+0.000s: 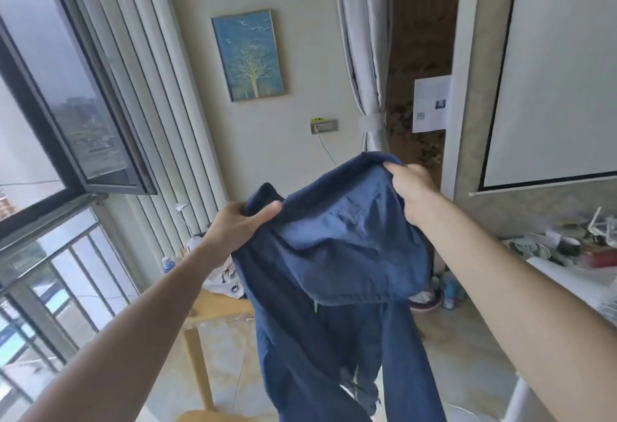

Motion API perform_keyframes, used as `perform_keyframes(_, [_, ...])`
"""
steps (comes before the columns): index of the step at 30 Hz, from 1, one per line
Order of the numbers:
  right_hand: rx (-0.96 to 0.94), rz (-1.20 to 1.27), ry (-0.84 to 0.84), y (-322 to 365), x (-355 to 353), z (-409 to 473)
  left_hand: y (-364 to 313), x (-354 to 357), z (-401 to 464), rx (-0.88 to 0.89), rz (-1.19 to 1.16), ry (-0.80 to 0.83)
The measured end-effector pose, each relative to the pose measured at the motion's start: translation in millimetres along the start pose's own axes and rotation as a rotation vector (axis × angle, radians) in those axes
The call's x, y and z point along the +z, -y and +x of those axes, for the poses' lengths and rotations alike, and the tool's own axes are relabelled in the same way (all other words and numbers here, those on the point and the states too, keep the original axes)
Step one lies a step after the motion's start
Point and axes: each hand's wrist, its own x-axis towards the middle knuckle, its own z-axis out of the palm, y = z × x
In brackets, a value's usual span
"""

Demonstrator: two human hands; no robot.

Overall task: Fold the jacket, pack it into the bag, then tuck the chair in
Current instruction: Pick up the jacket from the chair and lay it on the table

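Two bare forearms reach forward. The left hand (pixel 235 226) pinches the top edge of the blue jacket (pixel 337 254), thumb closed over the cloth; the right hand (pixel 412 189) grips the same edge higher up. The jacket hangs in the air above the wooden table (pixel 213 308).

Both arms stretched out fwd, holding a dark blue jacket (pixel 337 254) up in the air. Left hand (pixel 233 226) pinches the top edge w/ thumb over the fabric; right hand (pixel 412 188) grips the edge higher up, fingers curled in. Hood sags between them, body & sleeves hang down. Behind it a light wooden table (pixel 213 304), white radiator (pixel 150 87) by the open window (pixel 66 94), blue tree painting (pixel 247 55) on the wall
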Motion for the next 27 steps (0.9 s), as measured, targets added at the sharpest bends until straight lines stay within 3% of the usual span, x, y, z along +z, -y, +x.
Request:
perform_keyframes(4, [-0.019,0.082,-0.176,18,15,48,42,-25,60,0.111,0.466,0.118])
perform_keyframes(6, [-0.177,0.135,-0.063,27,34,60,58,-32,87,0.106,0.417,0.081])
perform_keyframes(7, [-0.275,0.078,0.069,27,47,63,63,-32,99,0.094,0.251,0.104])
perform_keyframes(9, [-0.476,-0.579,0.295,18,76,73,68,-30,123,0.025,-0.077,0.166])
perform_keyframes(11, [-0.789,-1.205,0.262,-9,111,77,69,-28,149,0.000,-0.205,0.196])
perform_keyframes(13, [-1.016,-1.385,0.378,-50,153,79,74,-27,176,0.063,-0.199,0.241])
perform_keyframes(15, [-0.905,-1.429,0.457,-101,186,102,80,-28,198,0.179,-0.084,0.261])
perform_keyframes(18, [-0.590,-1.310,0.360,-141,196,157,106,-42,232,0.277,0.100,0.238])
perform_keyframes(20, [-0.410,-1.239,0.396,-155,187,188,132,-54,253,0.340,0.206,0.286])
perform_keyframes(23, [-0.335,-1.289,0.517,-153,175,216,165,-60,271,0.411,0.326,0.352])
perform_keyframes(27, [-0.186,-1.283,0.644,-118,154,251,194,-66,299,0.378,0.343,0.305])
